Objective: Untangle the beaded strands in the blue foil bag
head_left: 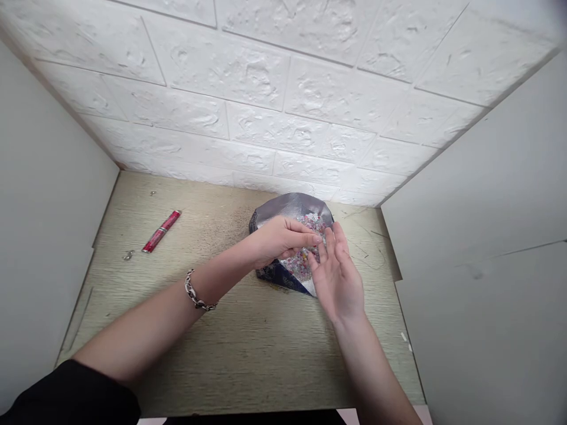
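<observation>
A silver-lined, dark blue pouch lies open near the back of the table, with many small pink, white and clear beads in it. My left hand is over the pouch, thumb and fingers pinched together; what they hold, if anything, is too small to tell. Beside it on the right, my right hand is palm up with its fingers apart and slightly curled, the fingertips close to the left fingertips. I see nothing clearly in the right palm.
On the table at the left lies a red tube-shaped item, with small metallic pieces near it. A white brick-patterned wall stands behind; grey panels rise on both sides. Thin threads lie at the right.
</observation>
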